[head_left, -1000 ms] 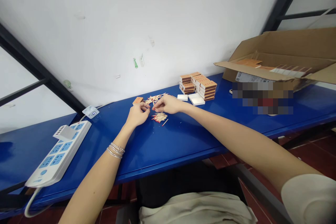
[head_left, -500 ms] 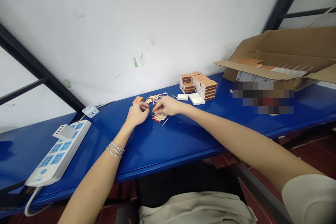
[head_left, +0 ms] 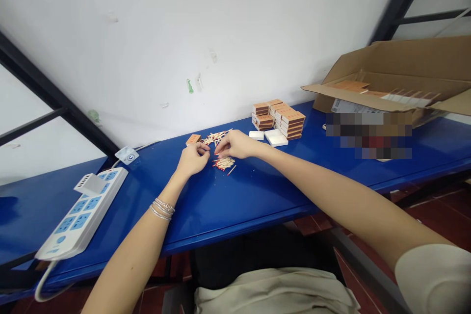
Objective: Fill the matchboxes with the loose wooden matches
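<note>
My left hand [head_left: 194, 159] rests on the blue table with its fingers curled and thumb and fingertips together; what they hold, if anything, is too small to make out. Just right of it, my right hand [head_left: 237, 144] reaches down in a pinch, its fingertips close above a small heap of red-tipped matches [head_left: 225, 162]. Any match between those fingers is hard to tell. A single match [head_left: 231, 170] lies apart in front of the heap. Behind the hands are a larger scatter of loose matches [head_left: 212, 138] and an orange matchbox [head_left: 194, 139].
Two white matchbox trays [head_left: 256, 135] lie right of my right hand, before stacked matchboxes [head_left: 291, 122]. An open cardboard box [head_left: 405, 66] stands at the right, near a blurred-out patch. A white power strip [head_left: 88, 216] and a small white device [head_left: 127, 155] sit at the left.
My right hand has lifted and shifted very slightly away from the near heap of matches. My left hand stays almost where it was.
</note>
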`<state>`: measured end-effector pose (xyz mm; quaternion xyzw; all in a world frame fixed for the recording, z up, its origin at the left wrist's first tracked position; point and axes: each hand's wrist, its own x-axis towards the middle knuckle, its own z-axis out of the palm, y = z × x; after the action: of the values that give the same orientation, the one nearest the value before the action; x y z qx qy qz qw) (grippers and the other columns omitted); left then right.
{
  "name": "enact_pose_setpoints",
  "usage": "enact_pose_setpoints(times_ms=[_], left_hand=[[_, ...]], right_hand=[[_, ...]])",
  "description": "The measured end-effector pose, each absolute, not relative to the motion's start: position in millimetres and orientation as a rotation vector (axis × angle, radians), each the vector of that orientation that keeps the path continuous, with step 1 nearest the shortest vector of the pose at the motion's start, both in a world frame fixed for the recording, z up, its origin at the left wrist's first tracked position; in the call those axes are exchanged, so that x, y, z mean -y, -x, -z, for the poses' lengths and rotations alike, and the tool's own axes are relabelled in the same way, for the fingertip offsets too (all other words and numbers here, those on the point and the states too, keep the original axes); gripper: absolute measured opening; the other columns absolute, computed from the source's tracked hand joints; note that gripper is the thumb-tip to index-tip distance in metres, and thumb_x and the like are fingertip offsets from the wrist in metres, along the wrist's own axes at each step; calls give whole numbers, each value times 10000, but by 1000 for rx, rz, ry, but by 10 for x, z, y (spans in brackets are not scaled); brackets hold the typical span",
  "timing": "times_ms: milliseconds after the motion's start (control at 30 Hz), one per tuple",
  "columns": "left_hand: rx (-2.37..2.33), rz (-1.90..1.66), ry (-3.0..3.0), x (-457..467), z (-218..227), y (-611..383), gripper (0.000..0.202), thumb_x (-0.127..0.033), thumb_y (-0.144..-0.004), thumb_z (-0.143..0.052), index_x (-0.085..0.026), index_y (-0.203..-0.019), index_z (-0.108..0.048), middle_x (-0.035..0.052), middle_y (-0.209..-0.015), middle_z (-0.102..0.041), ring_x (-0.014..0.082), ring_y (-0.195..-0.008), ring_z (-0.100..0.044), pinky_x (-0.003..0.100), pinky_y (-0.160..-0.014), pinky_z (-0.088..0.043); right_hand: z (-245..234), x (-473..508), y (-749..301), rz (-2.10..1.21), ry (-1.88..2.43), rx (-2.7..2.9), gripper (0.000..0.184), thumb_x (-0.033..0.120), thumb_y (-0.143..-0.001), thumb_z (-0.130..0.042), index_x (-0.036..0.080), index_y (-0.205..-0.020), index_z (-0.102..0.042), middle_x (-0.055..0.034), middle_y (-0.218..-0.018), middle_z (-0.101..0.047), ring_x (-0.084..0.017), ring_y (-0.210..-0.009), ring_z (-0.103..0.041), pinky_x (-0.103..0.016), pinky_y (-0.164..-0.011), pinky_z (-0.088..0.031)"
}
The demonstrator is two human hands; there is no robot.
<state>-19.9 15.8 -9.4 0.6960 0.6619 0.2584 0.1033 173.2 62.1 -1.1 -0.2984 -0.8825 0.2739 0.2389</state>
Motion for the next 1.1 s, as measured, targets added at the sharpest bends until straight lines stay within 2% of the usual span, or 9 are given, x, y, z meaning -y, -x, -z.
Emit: enact_pose_setpoints(times_ms=[133,500,667,800,933,1100], left_hand=[[-1964,-763,-2055,-165,99,203,217,-213,-731,-589,-202,-912,-706,14,-767,-729,181,-747,-682,278,-759,-520],[-1949,-777,-1981,-178,118,203,216,-200,-701,-593,-197,-894,-690,18,-758,-726,184,-757,-692,273,-746,-526],[-1951,-774,-2008,-172,120,199,212,-210,-703,-584,-199,-882,-695,13,-741,-721,182,-735,-685,275,-742,-521],[-1925,-770,-2015,-173,130,200,206,-210,-702,-586,-192,-878,-692,20,-746,-721,181,-726,-682,270,-730,-522],[-1924,-762,-2044,-176,138,199,191,-210,-714,-584,-192,-871,-691,22,-763,-721,172,-729,-676,268,-741,-516],[-1943,-728,-2030,-163,123,179,170,-210,-716,-588,-193,-856,-684,16,-766,-719,160,-730,-669,264,-763,-511]], right_hand=[[4,-630,-1744,-750,834,2379,241,178,-696,-743,159,-934,-784,-50,-835,-766,-146,-738,-680,-208,-657,-467],[73,-650,-1710,-644,750,2539,151,163,-735,-691,177,-846,-792,-24,-808,-763,-138,-704,-650,-211,-650,-434],[54,-636,-1713,-555,770,2480,159,186,-746,-690,176,-869,-789,-32,-832,-764,-143,-728,-653,-220,-653,-428],[75,-607,-1682,-612,752,2530,177,207,-751,-691,165,-897,-782,-32,-824,-761,-134,-701,-654,-211,-628,-439],[34,-699,-1768,-518,871,2447,205,210,-755,-691,188,-940,-775,-30,-899,-764,-147,-794,-674,-214,-713,-464],[-47,-942,-2055,-170,1371,2256,226,224,-816,-621,135,-973,-758,-127,-976,-745,-236,-938,-666,-323,-859,-462]])
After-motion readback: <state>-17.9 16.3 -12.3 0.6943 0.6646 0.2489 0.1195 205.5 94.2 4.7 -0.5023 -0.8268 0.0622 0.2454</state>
